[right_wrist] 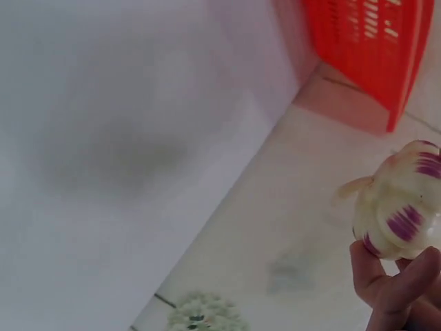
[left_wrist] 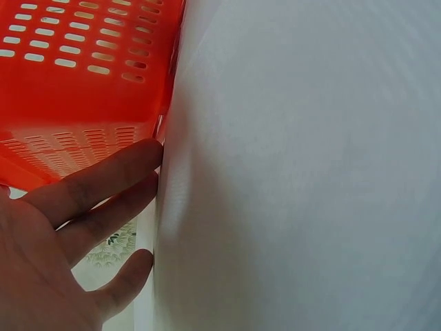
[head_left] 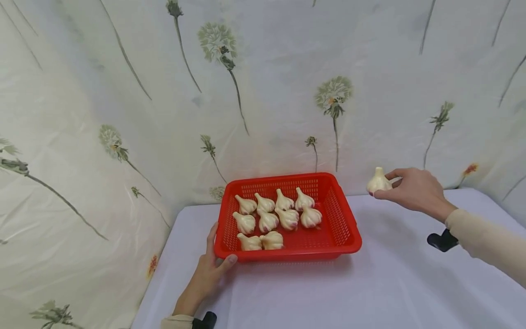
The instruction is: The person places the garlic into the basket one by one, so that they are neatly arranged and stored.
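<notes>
In the head view, my right hand (head_left: 417, 189) pinches a garlic bulb (head_left: 378, 182) between thumb and fingers, above the table to the right of the red basket (head_left: 349, 224). The right wrist view shows purple streaks on this garlic bulb (right_wrist: 400, 203), with fingertips (right_wrist: 368, 265) against its underside. My left hand (head_left: 209, 269) rests at the basket's front left corner, thumb along the front and fingers along the left side. Its fingers (left_wrist: 103, 179) are spread and nearly straight in the left wrist view. Several garlic bulbs (head_left: 289, 219) lie in rows inside the basket.
A white cloth covers the table (head_left: 296, 297) beneath the basket. Behind and to the left hangs a pale curtain (head_left: 271, 100) printed with dandelions, close to the table's back edge. Each wrist carries a black strap piece (head_left: 443, 240).
</notes>
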A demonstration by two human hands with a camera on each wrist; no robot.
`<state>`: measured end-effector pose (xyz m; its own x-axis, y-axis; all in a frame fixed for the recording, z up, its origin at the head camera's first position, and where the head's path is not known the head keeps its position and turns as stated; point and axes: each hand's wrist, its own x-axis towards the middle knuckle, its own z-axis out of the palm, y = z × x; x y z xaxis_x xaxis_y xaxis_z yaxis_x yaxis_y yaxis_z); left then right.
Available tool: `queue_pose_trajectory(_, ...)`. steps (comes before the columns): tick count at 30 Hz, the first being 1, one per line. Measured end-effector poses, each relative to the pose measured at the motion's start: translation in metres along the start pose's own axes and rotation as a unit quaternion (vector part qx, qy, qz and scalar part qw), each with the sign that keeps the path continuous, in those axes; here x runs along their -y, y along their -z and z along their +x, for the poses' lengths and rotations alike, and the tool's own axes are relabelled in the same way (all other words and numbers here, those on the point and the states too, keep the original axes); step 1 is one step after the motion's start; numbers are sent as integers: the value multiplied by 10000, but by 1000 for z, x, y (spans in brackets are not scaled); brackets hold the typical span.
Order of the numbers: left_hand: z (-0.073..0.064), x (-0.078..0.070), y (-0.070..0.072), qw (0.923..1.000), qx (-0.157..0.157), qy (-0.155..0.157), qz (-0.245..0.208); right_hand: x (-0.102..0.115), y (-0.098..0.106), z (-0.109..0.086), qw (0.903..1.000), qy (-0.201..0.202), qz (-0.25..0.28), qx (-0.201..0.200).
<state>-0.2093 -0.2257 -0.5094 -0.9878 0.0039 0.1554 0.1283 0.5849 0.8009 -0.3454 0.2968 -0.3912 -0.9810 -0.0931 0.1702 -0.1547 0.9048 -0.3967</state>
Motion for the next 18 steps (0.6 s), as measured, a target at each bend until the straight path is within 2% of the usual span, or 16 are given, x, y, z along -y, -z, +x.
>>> queue_pose_trajectory(7,-1,0,0,9999,-45,-45,109,44,7,-2,9986,277,339,280)
queue_pose_trajectory(13,-1,1,1,10000,-22,34,88,87,7,-8,9931,601,729,699)
queue_pose_trajectory(18,1,2,1,9999,-24,-30,92,117,4,-12,9880,867,865,938)
